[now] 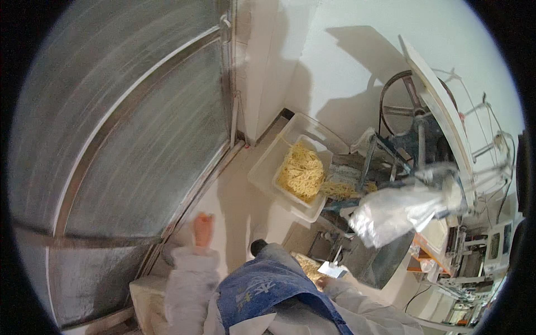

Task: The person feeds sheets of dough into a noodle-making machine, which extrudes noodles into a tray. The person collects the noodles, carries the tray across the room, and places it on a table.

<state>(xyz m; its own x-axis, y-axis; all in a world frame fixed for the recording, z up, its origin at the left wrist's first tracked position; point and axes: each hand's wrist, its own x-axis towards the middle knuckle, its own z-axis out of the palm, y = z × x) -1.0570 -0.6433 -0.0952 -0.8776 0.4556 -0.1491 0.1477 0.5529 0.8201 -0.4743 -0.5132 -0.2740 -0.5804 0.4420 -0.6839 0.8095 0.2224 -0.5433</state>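
Observation:
My left hand (203, 229) reaches out from a white sleeve beside the grey shutter-like panel. It is blurred, nothing shows in it, and how far its fingers are closed does not come out. Low at the right of my blue apron, my right hand (322, 282) is mostly hidden. Its fingers look curled at the edge of a batch of yellow noodles (306, 264), though what they grip is unclear. Close to that hand is a small white rectangular piece (333, 270). Farther ahead, a pale plastic tub (275, 180) on the floor holds a heap of yellow noodles (302, 173).
Right of the tub stands a machine with a large spoked wheel (417, 106) and a tilted pale board (441, 95). Crumpled clear plastic (391, 215) hangs over its near side. A big grey panel (151, 134) walls the left. A pale sack-like block (148, 301) sits low left.

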